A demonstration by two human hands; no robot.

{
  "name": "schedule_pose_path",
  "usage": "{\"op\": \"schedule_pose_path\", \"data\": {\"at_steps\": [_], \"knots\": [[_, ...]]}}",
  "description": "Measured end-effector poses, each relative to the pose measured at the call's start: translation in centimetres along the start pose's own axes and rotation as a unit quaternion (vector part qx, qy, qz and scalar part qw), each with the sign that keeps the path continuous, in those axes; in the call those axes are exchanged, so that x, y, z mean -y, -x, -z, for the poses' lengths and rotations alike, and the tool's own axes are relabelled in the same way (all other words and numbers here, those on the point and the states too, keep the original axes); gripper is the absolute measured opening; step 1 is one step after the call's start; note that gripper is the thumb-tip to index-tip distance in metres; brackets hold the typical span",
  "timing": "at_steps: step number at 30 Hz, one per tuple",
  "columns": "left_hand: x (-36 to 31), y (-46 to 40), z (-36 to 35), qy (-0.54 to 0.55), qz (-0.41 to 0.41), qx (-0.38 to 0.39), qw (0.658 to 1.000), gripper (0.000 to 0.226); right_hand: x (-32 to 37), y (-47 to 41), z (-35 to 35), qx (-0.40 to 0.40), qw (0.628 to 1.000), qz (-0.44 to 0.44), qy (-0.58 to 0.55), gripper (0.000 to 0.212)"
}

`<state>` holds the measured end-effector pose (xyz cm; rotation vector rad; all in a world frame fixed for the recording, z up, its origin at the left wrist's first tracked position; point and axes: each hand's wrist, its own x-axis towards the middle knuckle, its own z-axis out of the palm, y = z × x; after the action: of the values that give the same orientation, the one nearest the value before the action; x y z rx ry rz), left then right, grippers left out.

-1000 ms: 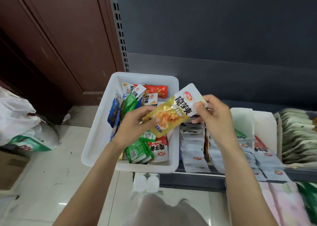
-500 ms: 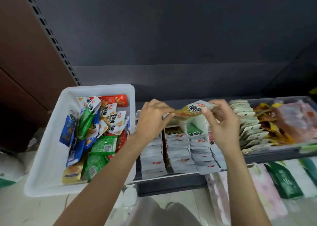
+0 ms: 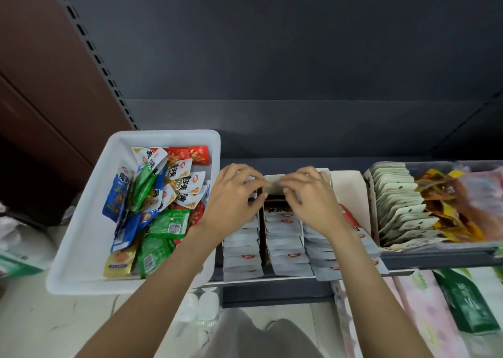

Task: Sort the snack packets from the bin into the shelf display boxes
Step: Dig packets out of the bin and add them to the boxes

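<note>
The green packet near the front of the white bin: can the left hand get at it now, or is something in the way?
Probably yes. The green packet lies uncovered on top in the white bin, open above. The left hand is beside it but busy, holding a packet with the right hand.

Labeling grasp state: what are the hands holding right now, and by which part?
Both hands, left and right, pinch one snack packet by its opposite ends, over the back of the middle display box. The packet is motion-blurred.
</note>
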<state>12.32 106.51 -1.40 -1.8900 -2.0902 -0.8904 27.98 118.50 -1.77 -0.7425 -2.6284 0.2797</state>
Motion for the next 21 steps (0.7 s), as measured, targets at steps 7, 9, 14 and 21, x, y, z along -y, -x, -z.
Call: {"op": "schedule_pose_path", "data": {"at_steps": [7,9,14,21], "knots": [[3.6,7.2,6.0,-0.007,0.116,-0.155,0.981,0.015,9.2,-0.3,1.9,-0.084,0.967,0.033,-0.238,0.029],[6.5,9.8,6.7,-0.045,0.179,-0.084,0.979,0.016,12.3,-1.1,0.0,-0.018,0.962,0.061,-0.266,0.025],[11.5,14.1,7.8,-0.097,0.319,0.121,0.935,0.035,18.1,-3.8,-7.7,0.202,0.962,0.116,-0.146,0.024],[13.7,15.0,8.1,-0.128,0.348,0.213,0.904,0.042,21.0,-5.3,-13.3,0.313,0.931,0.135,0.128,0.048]]}}
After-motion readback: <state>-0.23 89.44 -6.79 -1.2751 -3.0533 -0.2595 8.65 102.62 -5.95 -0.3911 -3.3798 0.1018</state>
